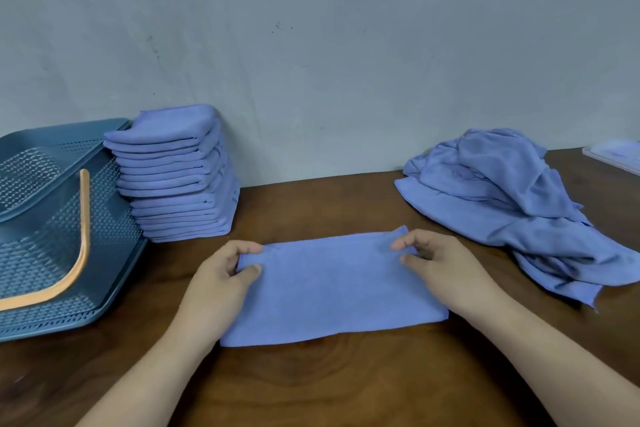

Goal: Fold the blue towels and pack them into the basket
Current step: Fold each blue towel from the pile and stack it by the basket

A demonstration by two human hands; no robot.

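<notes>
Forearms reach in over the near edge of the counter [311,388] to a blue towel [332,291], which lies flat as a long rectangle and seems to be folded once already. The left hand [221,274] pinches the towel's far left corner between thumb and curled fingers. The right hand [440,260] pinches the far right corner the same way, so both are closed on cloth, with the towel's full length between them.

The step in hand looks like squaring the far edge before the next fold. To do it well, keep both corners taut and level and line the layers up edge to edge. Then bring one short end over to the other and press the crease flat, so the piece matches those already done.

Left of the towel and further back, a stack [176,177] of folded towels leans slightly by the wall. Further left sits the basket [104,218], its orange handle [81,236] lying down; no towel shows inside it. Right of the towel lies a heap [502,198] of unfolded ones, so much remains.
</notes>
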